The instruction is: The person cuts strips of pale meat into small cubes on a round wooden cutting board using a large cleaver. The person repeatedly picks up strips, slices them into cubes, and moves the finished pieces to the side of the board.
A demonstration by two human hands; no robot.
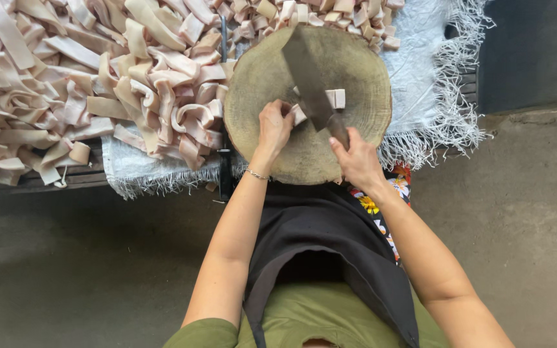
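On the round chopping block (pixel 272 71), right hand (pixel 358 161) grips cleaver (pixel 309 80), left hand (pixel 274 127) pins pale strip (pixel 299 114)

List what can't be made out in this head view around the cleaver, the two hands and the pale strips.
- Cleaver: motion-blurred, so its edge and where it meets the round wooden block are unclear.
- Strip on the block: partly behind the blade and the left hand; its length is hidden.
- Right hand: covers the handle.
- Pile of pale strips: cut off by the top and left edges.
- Dark knife beside the block: partly under strips.
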